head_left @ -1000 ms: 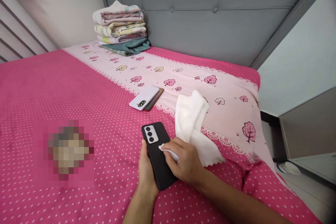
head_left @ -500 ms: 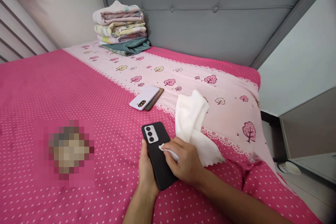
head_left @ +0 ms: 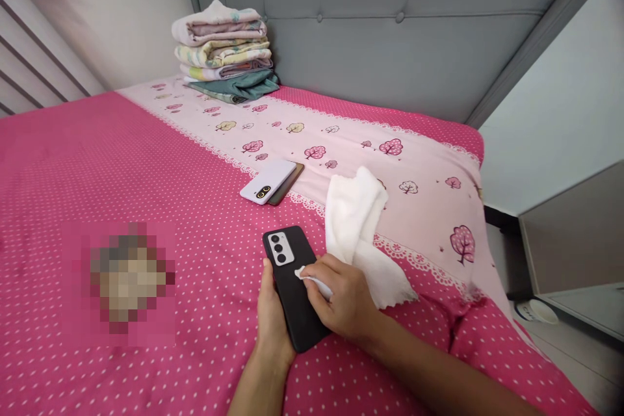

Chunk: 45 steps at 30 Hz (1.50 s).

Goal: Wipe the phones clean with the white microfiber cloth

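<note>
A black phone [head_left: 297,309] lies tilted with its back up, its three lenses set in a pale camera panel. My left hand [head_left: 273,315] grips it from beneath and along its left edge; the thumb rests on that edge. My right hand [head_left: 344,296] is closed on a small wad of white wipe [head_left: 316,283], whose tip touches the phone's back. Just beyond the right hand a larger white cloth [head_left: 348,214] is spread in loose folds on the bed. Part of this cloth is hidden behind the hand.
A lavender phone [head_left: 268,180] overlaps a darker phone [head_left: 287,185] farther up the pink dotted bedspread [head_left: 195,221]. Folded bedding [head_left: 221,55] is stacked by the grey headboard [head_left: 361,32]. A pixelated patch [head_left: 131,279] hides something at left. A cabinet [head_left: 580,234] stands beyond the bed's right edge.
</note>
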Each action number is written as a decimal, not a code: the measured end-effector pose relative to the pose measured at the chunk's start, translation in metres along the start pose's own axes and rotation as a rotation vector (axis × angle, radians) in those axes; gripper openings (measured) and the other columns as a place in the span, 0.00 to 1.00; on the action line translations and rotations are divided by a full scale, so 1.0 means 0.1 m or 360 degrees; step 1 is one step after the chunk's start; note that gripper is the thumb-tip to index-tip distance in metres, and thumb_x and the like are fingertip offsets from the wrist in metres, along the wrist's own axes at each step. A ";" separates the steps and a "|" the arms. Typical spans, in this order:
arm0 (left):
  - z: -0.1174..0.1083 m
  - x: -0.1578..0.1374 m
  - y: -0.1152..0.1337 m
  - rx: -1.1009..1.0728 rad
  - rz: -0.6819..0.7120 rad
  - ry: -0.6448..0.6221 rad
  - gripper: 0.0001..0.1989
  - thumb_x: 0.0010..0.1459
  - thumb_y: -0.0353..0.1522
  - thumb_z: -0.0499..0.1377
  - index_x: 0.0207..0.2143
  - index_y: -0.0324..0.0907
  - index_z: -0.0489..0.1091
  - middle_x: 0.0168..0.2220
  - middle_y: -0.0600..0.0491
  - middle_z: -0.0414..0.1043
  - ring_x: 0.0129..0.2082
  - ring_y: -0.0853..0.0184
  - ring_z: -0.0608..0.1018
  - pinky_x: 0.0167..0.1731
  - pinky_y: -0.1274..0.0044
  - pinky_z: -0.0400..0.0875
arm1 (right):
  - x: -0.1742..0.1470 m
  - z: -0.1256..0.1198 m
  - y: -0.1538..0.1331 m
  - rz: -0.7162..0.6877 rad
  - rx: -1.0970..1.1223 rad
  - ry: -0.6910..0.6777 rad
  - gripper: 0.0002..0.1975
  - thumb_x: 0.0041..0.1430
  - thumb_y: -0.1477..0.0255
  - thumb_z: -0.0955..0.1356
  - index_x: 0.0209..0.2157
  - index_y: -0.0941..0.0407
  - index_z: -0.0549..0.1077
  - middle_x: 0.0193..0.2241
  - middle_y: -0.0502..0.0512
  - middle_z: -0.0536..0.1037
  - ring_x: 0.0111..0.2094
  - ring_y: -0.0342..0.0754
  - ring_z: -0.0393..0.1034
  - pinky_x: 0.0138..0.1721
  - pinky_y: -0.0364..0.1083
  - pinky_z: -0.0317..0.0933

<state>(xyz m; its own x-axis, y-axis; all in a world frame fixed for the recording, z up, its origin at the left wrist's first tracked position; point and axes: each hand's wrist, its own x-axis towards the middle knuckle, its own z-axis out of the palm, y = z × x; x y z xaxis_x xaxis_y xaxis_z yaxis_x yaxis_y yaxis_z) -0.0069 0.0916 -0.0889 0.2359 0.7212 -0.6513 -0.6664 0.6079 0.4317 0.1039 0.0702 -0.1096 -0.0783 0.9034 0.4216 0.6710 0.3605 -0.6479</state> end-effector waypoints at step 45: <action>-0.01 0.00 -0.01 -0.0017 -0.0007 -0.0008 0.24 0.57 0.45 0.48 0.32 0.33 0.73 0.27 0.44 0.77 0.24 0.61 0.78 0.33 0.70 0.73 | 0.00 0.00 0.01 -0.0003 0.0000 0.0022 0.09 0.55 0.76 0.62 0.36 0.55 0.72 0.30 0.53 0.72 0.31 0.44 0.68 0.34 0.42 0.61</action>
<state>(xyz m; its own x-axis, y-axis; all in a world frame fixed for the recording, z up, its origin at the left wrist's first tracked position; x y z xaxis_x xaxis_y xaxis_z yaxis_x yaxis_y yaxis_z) -0.0072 0.0907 -0.0897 0.2423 0.7201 -0.6501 -0.6729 0.6075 0.4221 0.1043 0.0705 -0.1106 -0.0695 0.8995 0.4314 0.6709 0.3622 -0.6470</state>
